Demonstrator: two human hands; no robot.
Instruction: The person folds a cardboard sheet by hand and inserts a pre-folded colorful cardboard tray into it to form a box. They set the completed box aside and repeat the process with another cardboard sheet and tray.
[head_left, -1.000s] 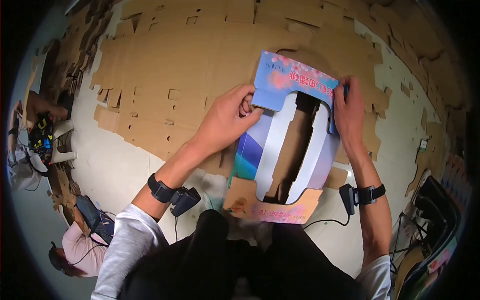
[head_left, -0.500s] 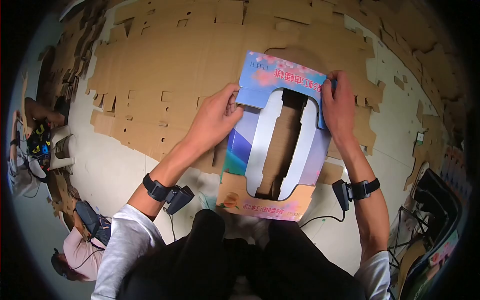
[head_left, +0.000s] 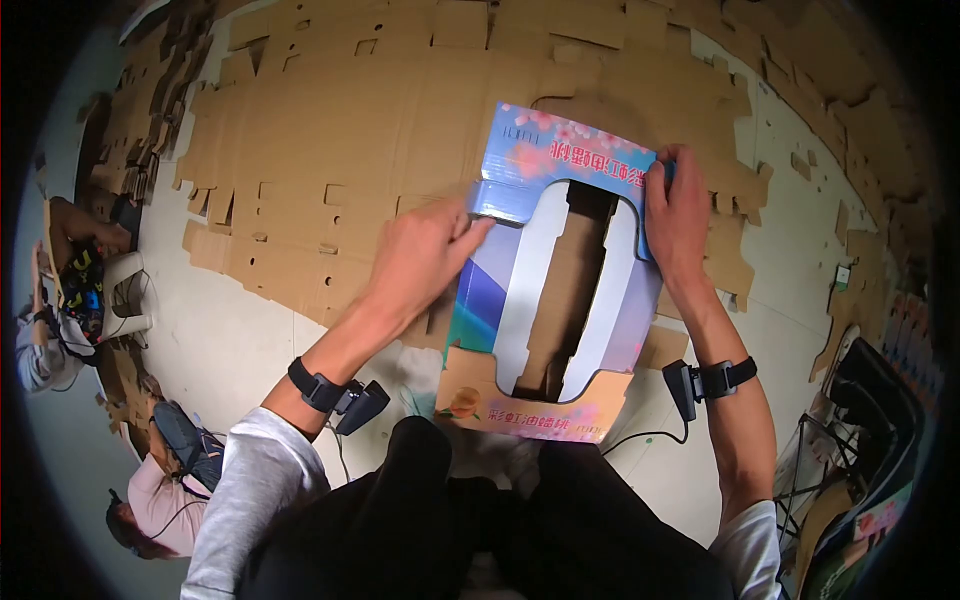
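The chief risk lies at the blue end panel (head_left: 560, 150) of the printed carton (head_left: 640, 320), where the left corner flap (head_left: 502, 200) sits crooked against the panel beside it; uneven pressure there could crease the board or let the flap spring out of line. The left hand (head_left: 415, 255) is at that corner, fingers bent and thumb along the flap's lower edge, but its fingertips are blurred and partly hidden, so whether it pinches the flap or only presses on it cannot be told. The right hand (head_left: 677, 225) grasps the opposite edge of the same panel, thumb on the printed face; if it pulls while the left pushes, the carton could twist and its narrow rim around the cut-out could bend. The cable (head_left: 650, 440) near the carton's lower right corner might snag if the carton swings that way. The carton lies between the hands, in front of the knees, its orange end panel (head_left: 530, 410) toward the body; whether it rests on anything is hidden. Through its long opening, between the white inner strips (head_left: 538, 270), only the brown inside (head_left: 572, 270) and shadow show, with no goods visible. Beyond the carton and to its left, flattened cardboard (head_left: 330, 120) covers the floor (head_left: 235, 300).
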